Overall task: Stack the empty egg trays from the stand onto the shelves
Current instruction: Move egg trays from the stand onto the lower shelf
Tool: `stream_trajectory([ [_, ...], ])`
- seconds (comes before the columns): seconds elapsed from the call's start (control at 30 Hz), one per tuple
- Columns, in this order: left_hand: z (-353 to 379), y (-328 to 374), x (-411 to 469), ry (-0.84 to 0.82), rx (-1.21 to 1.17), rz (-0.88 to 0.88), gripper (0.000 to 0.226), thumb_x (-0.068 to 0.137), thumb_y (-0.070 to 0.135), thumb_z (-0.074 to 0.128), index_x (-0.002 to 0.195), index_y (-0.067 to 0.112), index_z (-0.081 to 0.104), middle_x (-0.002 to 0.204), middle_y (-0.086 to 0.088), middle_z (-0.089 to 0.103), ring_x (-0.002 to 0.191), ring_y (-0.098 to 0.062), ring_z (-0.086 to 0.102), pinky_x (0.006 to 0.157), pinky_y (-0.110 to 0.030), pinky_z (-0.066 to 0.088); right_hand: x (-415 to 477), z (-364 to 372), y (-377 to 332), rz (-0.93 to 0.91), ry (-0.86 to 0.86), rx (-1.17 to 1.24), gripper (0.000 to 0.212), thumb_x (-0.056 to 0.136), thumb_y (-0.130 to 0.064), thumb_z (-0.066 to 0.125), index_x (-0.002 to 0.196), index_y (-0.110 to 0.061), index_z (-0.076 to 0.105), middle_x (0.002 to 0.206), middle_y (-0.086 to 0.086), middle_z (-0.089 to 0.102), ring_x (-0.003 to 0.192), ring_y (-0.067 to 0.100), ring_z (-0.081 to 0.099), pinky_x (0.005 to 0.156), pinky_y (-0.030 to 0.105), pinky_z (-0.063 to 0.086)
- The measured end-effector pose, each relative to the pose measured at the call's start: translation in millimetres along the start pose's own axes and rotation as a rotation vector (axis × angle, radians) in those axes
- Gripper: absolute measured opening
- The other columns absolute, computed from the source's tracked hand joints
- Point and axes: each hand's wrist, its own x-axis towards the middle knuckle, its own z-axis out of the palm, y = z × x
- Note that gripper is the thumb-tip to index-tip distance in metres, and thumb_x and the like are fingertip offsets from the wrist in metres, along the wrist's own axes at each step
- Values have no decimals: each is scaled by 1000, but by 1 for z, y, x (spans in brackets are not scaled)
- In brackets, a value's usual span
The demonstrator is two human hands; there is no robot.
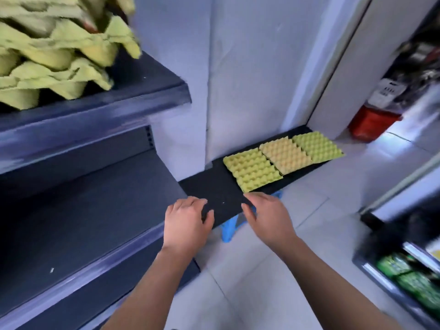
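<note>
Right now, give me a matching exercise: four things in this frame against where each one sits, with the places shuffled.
Things:
1. orange tray
2. stack of trays
3. left hand
4. red container

Places:
A. upper shelf
B. floor by the doorway
C. between two yellow-green trays on the black stand
D. over the stand's near end

Pairs: 1-C, 2-A, 3-D, 4-B
</note>
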Motion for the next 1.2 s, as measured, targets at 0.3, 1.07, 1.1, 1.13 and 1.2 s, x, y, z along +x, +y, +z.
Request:
stream_trajectory([
  [0.3, 105, 85, 118, -179, -30, 2, 33, 85, 37, 65, 113, 19, 69, 109, 1, 68, 99, -26, 61, 89, -37, 43, 73, 2, 148, 167, -26, -52, 22, 90, -23, 58, 102, -8, 68, 96, 10, 70, 88, 31, 63, 75, 42, 51],
  [1.07, 360, 155, 378, -495, -90, -482, 52, 91, 43, 55, 138, 22, 48, 134, 1, 52, 119, -22, 50, 96, -37, 43, 317, 126, 459, 334, -492, 99, 44, 95, -34, 49, 135, -17, 49, 129, 0, 56, 118, 20, 48, 93, 31, 42],
  [1.1, 372, 155, 381, -498, -102, -535, 53, 90, 42, 57, 139, 23, 47, 135, 0, 51, 120, -23, 49, 96, -38, 43, 326, 135, 471, 333, -524, 102, 45, 95, -34, 48, 137, -17, 46, 133, 0, 52, 123, 19, 45, 96, 32, 40],
  [1.13, 384, 155, 384, -501, -111, -586, 55, 90, 42, 58, 139, 23, 45, 136, 0, 50, 120, -24, 48, 96, -39, 43, 334, 145, 482, 330, -558, 102, 47, 96, -35, 47, 139, -17, 44, 138, 0, 49, 127, 18, 41, 99, 32, 38],
  [1.2, 407, 153, 388, -509, -134, -693, 58, 88, 41, 61, 140, 24, 43, 136, -1, 48, 120, -24, 48, 95, -41, 43, 347, 166, 502, 304, -631, 96, 49, 97, -35, 45, 142, -18, 39, 143, 0, 43, 132, 18, 36, 103, 31, 35],
])
